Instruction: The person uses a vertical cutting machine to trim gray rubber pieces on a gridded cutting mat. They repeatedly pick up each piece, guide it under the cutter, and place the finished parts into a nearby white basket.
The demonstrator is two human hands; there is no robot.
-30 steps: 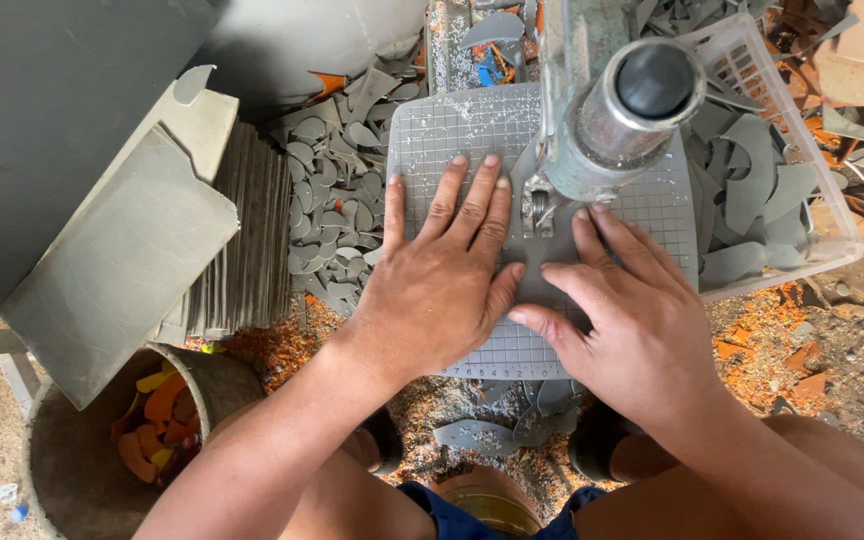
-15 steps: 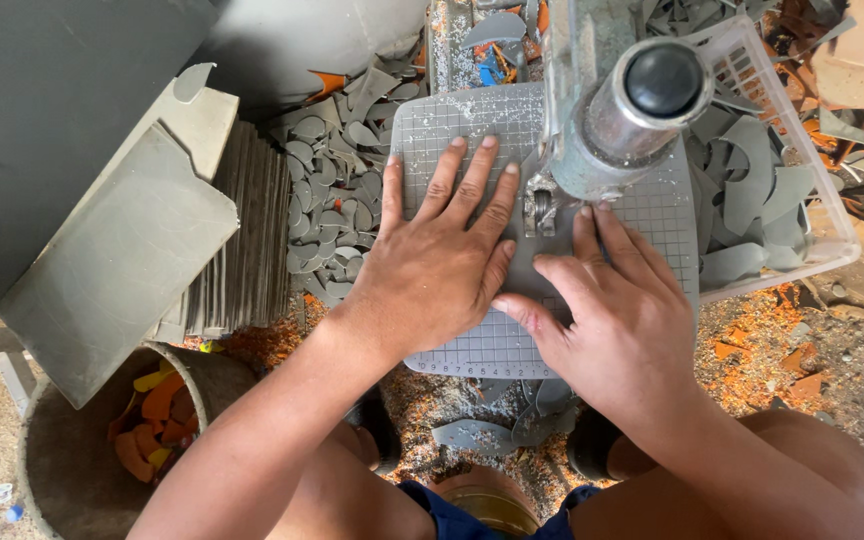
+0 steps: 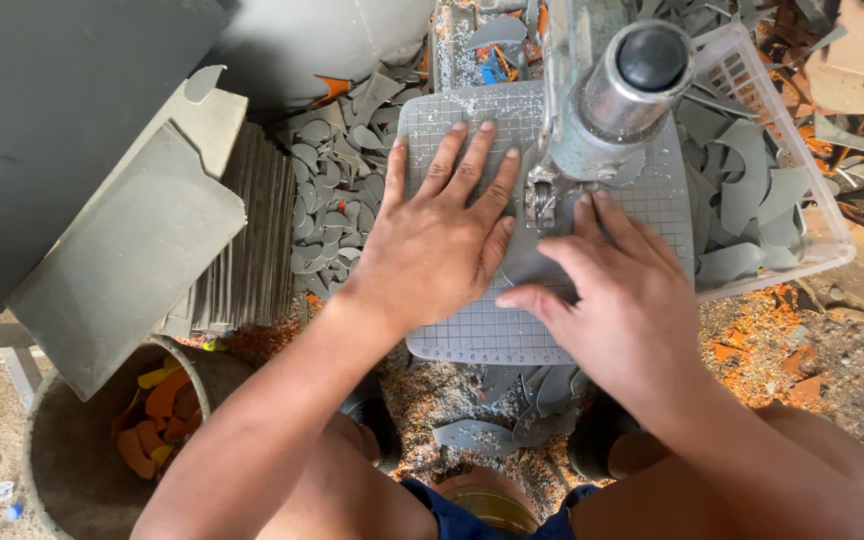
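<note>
- A grey gridded table (image 3: 472, 330) of a small cutting machine serves as the landmark; it lies flat, and its near edge carries a ruler strip.
- A flat grey sheet piece (image 3: 530, 262) lies on that table at its middle, just right of centre. Its long axis runs from the near edge of the table away toward the machine's blade (image 3: 542, 200), with its far end at the blade.
- The left hand (image 3: 437, 240) rests palm down on the left half of the table, fingers spread and pointing away from the person. It clasps nothing; its thumb side touches the left edge of the piece.
- The right hand (image 3: 622, 290) lies flat over the right side of the piece, fingers stretched toward the blade and thumb pointing left across the near end. It presses rather than closes around the piece.
- The round metal motor housing (image 3: 622, 90) stands over the far right part of the table.
- Right of the table is a clear plastic basket (image 3: 812, 205) holding grey offcuts.
- Left of the table lie loose grey cut shapes (image 3: 327, 190), then a stack of grey sheets (image 3: 252, 240).
- Near left of the table stands a bucket (image 3: 62, 450) with orange and yellow scraps.
</note>
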